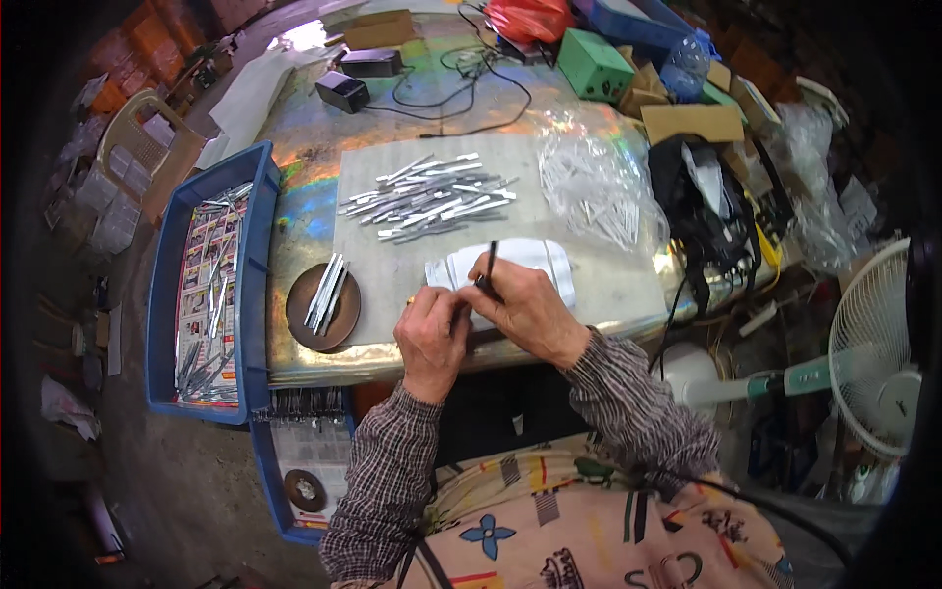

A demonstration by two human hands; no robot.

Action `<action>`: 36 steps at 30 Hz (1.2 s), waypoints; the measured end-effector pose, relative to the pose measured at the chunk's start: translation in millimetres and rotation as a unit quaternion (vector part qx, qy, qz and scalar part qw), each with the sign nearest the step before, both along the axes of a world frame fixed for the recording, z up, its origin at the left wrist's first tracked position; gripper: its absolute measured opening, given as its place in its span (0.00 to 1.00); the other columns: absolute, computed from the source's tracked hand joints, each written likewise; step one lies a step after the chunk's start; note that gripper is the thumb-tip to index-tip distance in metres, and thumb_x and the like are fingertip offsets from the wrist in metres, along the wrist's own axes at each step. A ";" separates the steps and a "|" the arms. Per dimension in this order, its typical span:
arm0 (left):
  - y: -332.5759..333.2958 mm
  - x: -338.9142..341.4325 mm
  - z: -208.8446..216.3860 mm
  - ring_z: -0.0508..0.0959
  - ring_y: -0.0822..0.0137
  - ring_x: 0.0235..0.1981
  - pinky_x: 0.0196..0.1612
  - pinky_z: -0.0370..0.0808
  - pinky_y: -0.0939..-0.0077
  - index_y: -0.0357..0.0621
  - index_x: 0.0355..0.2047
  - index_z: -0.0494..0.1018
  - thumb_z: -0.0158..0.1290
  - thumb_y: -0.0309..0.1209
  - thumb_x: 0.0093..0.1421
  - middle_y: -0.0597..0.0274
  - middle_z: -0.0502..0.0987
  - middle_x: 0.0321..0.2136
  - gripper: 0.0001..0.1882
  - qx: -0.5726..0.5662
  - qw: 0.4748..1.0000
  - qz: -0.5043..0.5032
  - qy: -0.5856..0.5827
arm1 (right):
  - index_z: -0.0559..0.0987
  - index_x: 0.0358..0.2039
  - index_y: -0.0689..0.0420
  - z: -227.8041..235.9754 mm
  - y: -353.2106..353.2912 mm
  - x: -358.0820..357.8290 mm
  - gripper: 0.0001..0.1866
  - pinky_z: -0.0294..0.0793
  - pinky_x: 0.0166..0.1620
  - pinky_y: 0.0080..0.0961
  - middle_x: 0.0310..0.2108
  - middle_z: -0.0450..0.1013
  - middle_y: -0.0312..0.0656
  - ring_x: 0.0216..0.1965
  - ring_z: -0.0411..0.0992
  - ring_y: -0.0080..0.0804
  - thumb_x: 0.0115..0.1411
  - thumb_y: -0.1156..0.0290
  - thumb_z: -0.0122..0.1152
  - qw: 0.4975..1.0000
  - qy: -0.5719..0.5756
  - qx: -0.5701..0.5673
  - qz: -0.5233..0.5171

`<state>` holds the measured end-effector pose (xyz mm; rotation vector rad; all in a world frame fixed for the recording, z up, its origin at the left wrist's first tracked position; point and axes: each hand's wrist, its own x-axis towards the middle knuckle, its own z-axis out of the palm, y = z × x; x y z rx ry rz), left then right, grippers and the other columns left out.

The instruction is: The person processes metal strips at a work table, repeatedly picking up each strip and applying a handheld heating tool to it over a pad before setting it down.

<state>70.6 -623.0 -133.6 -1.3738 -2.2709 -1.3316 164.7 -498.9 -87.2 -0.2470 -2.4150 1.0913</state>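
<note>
My two hands meet over a folded white cloth [559, 270] near the table's front edge. Between the fingers of my right hand [538, 312] a slim dark pen-like tool [493, 257] stands nearly upright. My left hand [430, 332] is closed in a pinch, its fingertips against those of the right; whatever it grips is hidden. Just left of it sits a round brown dish [306, 320] with several slim silvery strips [328, 294] lying across it. Beyond the cloth, a loose pile of similar metal strips [432, 196] lies on a pale sheet [368, 255].
Left of the table stands a blue tray [260, 250] with more strips; another blue tray [270, 481] sits below. Clear plastic bags [589, 177] of strips lie to the right. A black bag [687, 206], a fan [873, 344], a green box [595, 65] and cables [466, 103] surround the area.
</note>
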 end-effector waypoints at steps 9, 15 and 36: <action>-4.9 -1.3 1.3 0.77 0.56 0.30 0.33 0.73 0.66 0.40 0.32 0.77 0.59 0.21 0.52 0.56 0.76 0.28 0.06 -0.005 1.000 0.001 0.004 | 0.72 0.33 0.60 -6.3 24.4 11.3 0.12 0.69 0.27 0.32 0.21 0.70 0.45 0.21 0.71 0.39 0.59 0.67 0.64 0.995 -0.006 -0.061 -0.074; -12.3 -3.9 1.6 0.78 0.56 0.29 0.31 0.74 0.67 0.39 0.32 0.76 0.58 0.20 0.52 0.55 0.76 0.29 0.07 0.006 1.000 0.005 0.009 | 0.73 0.33 0.59 -19.0 22.9 21.8 0.10 0.69 0.26 0.29 0.19 0.70 0.43 0.20 0.70 0.34 0.60 0.68 0.64 0.994 0.023 -0.055 -0.096; -121.0 -66.6 -18.5 0.78 0.58 0.27 0.29 0.74 0.67 0.36 0.33 0.76 0.56 0.21 0.56 0.53 0.76 0.29 0.04 -0.033 0.959 0.282 -0.014 | 0.72 0.34 0.59 -27.5 24.9 17.4 0.11 0.66 0.26 0.25 0.19 0.67 0.39 0.19 0.65 0.26 0.60 0.67 0.64 0.993 0.053 -0.050 -0.090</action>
